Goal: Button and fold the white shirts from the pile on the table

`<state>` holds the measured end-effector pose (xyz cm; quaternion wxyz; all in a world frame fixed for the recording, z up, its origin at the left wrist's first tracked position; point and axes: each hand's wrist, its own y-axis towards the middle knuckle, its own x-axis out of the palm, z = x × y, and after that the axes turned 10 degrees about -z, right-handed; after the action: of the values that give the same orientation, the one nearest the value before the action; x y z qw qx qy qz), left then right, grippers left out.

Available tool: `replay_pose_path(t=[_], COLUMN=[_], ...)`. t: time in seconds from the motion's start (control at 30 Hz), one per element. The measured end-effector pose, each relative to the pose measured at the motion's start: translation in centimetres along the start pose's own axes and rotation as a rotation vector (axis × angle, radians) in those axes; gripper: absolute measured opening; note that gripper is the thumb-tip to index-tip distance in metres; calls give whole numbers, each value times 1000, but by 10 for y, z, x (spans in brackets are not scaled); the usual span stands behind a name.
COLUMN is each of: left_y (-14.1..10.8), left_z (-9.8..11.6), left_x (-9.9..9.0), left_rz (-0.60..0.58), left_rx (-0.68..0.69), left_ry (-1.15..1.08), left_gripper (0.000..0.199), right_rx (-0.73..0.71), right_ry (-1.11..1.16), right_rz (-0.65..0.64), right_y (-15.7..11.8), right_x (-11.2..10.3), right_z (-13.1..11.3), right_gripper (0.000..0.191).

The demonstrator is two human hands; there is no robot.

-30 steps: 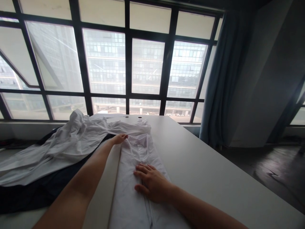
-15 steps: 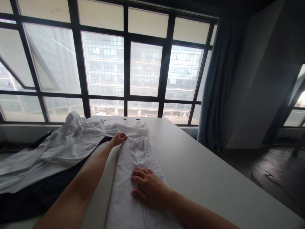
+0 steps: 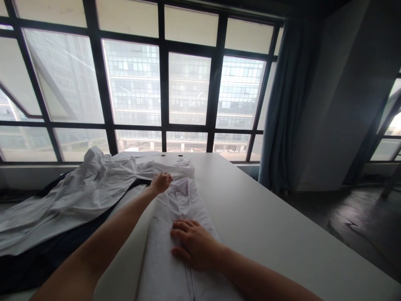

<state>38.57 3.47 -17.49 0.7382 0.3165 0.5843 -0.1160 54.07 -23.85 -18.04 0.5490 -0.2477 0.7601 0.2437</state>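
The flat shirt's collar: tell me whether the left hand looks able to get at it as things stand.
Probably yes: the left hand is close beside the collar, and nothing visible blocks the way between them. The right hand rests lower on the shirt, clear of the collar.

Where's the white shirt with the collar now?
In the head view, the collared white shirt lies at bottom centre on the white table, under the right hand; the left hand is near its collar, and rumpled white cloth lies to its left.
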Motion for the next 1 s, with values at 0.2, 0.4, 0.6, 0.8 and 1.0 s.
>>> replay_pose_path(t=[0.2, 0.4, 0.6, 0.8, 1.0], left_y=[20, 58, 68, 56, 32], left_z=[80, 94, 92, 100, 130], left_x=[18, 42, 57, 42, 37], left_rz=[-150, -188, -193, -157, -262], left_rx=[-2, -250, -297, -193, 109], left_ry=[-283, -413, -503, -366, -113], left_gripper=[35, 43, 34, 41, 43], right_rx=[0, -28, -26, -33, -3], right_ry=[-39, -77, -103, -97, -104], right_rz=[12, 42, 29, 36, 15], right_y=[1, 2, 1, 1, 2], right_x=[0, 4, 2, 2, 3], right_z=[-1, 2, 4, 5, 4], right_gripper=[43, 39, 37, 36, 42])
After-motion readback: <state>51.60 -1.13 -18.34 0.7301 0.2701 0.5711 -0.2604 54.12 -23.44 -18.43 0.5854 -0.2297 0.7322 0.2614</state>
